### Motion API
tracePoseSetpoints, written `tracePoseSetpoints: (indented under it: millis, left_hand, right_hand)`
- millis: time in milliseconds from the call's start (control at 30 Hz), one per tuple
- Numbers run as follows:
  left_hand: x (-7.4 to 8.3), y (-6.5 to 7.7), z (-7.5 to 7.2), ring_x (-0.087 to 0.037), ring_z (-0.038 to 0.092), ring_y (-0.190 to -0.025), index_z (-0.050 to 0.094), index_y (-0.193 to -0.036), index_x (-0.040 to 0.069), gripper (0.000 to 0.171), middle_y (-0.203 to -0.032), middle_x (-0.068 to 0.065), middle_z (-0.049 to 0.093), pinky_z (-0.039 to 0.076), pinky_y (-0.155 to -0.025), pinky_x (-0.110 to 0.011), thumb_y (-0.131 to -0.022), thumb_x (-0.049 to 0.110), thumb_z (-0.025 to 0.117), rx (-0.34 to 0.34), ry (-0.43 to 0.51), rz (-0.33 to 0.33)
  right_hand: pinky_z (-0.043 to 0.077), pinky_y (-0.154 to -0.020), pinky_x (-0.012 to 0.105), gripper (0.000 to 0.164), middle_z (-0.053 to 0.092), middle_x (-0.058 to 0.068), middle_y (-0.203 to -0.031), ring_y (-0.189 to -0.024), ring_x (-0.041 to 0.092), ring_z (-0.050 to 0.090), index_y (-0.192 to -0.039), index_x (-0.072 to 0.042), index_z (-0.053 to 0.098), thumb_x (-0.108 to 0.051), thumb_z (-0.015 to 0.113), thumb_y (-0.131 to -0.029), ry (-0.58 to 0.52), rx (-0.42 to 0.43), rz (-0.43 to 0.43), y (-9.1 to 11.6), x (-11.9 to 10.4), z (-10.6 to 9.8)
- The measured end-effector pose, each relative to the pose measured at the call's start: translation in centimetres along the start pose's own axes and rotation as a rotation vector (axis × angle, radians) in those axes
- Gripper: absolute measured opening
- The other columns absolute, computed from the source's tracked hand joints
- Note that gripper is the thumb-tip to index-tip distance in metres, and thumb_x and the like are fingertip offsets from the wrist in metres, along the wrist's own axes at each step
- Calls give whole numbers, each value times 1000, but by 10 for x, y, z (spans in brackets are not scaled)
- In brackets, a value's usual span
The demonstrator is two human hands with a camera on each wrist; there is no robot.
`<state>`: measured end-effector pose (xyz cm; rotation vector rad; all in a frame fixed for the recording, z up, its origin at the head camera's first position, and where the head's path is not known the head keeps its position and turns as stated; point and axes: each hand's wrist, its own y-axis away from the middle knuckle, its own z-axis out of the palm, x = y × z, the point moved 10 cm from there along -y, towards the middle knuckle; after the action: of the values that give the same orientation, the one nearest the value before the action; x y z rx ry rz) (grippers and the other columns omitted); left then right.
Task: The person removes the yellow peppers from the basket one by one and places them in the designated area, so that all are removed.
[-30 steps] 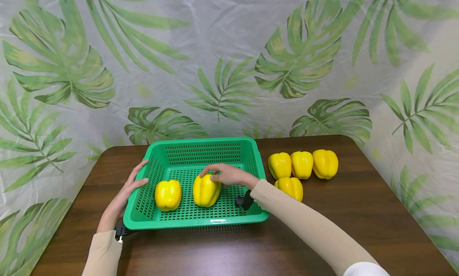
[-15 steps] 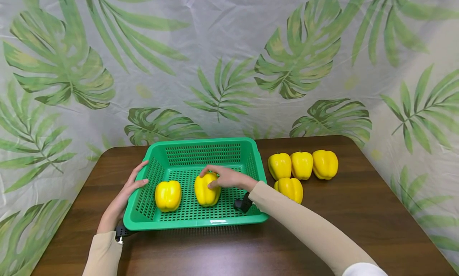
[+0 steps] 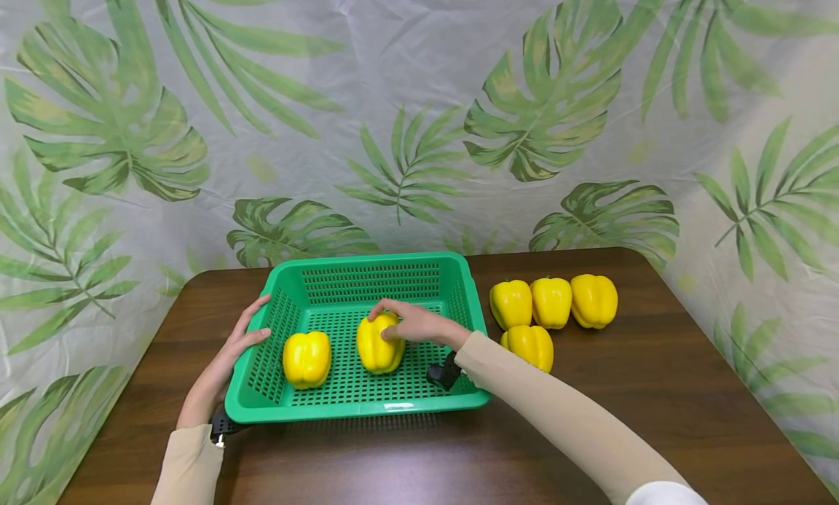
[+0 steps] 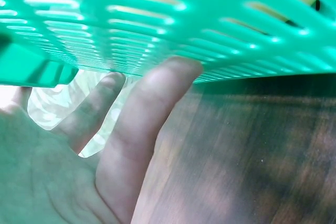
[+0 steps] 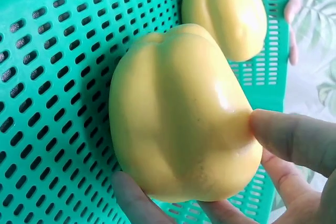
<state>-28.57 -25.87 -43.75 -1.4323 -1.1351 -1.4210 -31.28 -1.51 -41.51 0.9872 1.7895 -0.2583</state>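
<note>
A green perforated plastic basket (image 3: 360, 413) stands on the table, with two yellow bell peppers inside. My left hand (image 3: 226, 355) holds its left rim. In the left wrist view, some fingers (image 4: 142, 124) rest against the outer wall below the rim. My right hand (image 3: 419, 324) reaches in from the right and grips the middle bell pepper (image 3: 378, 348), thumb and fingers spread around its side. This pepper (image 5: 178, 114) sits close over the slotted floor in the right wrist view. Left of it lies the other bell pepper (image 3: 307, 360), untouched.
Right of the basket, three yellow bell peppers (image 3: 551, 302) stand in a row, with another bell pepper (image 3: 529, 345) in front, partly behind the right sleeve. The dark wooden table (image 3: 367, 468) backs onto a leaf-print cloth (image 3: 406, 68).
The gripped pepper has shifted slightly back and to the right with my right hand and looks a bit turned. My left hand and the basket have stayed in place.
</note>
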Motion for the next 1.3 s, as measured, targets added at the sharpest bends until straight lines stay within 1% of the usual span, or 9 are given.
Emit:
tracePoseSetpoints:
  millis: [167, 267, 433, 567, 700, 800, 933, 1033, 1300]
  left_hand:
    - [1, -2, -1, -16, 45, -117, 10, -154, 28, 59, -154, -25, -1, 50, -84, -35, -103, 17, 37, 0, 17, 29]
    - [1, -3, -1, -12, 45, -116, 13, -154, 29, 59, -154, -26, -3, 50, -84, -33, -102, 17, 38, -5, 27, 51]
    - [0, -1, -2, -20, 44, -117, 15, -153, 33, 58, -153, -26, -3, 50, -83, -35, -102, 21, 40, -11, 26, 46]
    - [-3, 0, -2, -29, 42, -119, 12, -153, 34, 58, -154, -23, -1, 50, -83, -40, -102, 23, 39, -3, 1, 11]
    - [-5, 1, -1, -40, 35, -123, 8, -153, 34, 59, -155, -21, -1, 48, -85, -45, -103, 25, 37, 4, -29, -16]
    - [-4, 1, -1, -46, 30, -125, 7, -153, 33, 58, -155, -20, -2, 48, -85, -48, -103, 23, 36, 11, -40, -24]
    - [-4, 2, -1, -48, 29, -125, 7, -153, 34, 58, -155, -19, -2, 47, -85, -51, -103, 24, 36, 12, -38, -30]
    - [-5, 2, -2, -49, 27, -126, 6, -153, 35, 58, -155, -18, -4, 46, -86, -52, -103, 26, 36, 13, -38, -43]
    - [-7, 3, -2, -49, 25, -128, 6, -153, 35, 59, -156, -16, -6, 45, -88, -52, -104, 26, 36, 14, -41, -50]
  right_hand:
    - [49, -73, 43, 30, 47, 11, -127, -85, 22, 52, -124, -11, 53, -9, 58, -95, -54, 20, -24, 3, -6, -6]
    - [51, -77, 42, 29, 45, 11, -132, -91, 24, 53, -121, -11, 53, -10, 61, -93, -64, 46, -47, 5, -9, -12]
    - [50, -77, 36, 28, 43, 11, -136, -98, 26, 52, -119, -12, 53, -8, 61, -93, -44, 79, -74, 9, -14, -18]
    - [49, -79, 38, 28, 42, 12, -134, -97, 27, 52, -121, -11, 51, -6, 59, -94, -102, 77, -83, 16, -17, -23]
    - [50, -80, 41, 31, 38, 14, -131, -98, 29, 52, -122, -12, 49, -7, 59, -93, -149, 93, -104, 24, -21, -31]
    - [49, -77, 39, 33, 36, 16, -129, -102, 31, 48, -124, -13, 48, -9, 60, -93, -139, 109, -125, 30, -24, -38]
    - [45, -72, 35, 34, 37, 15, -128, -103, 31, 44, -125, -15, 49, -12, 60, -93, -119, 119, -138, 35, -25, -46]
    - [46, -72, 36, 34, 38, 14, -131, -103, 30, 46, -126, -17, 50, -12, 60, -93, -126, 128, -125, 39, -23, -50]
    - [48, -84, 44, 37, 34, 10, -141, -110, 29, 51, -130, -19, 51, -14, 60, -94, -190, 157, -106, 54, -16, -62]
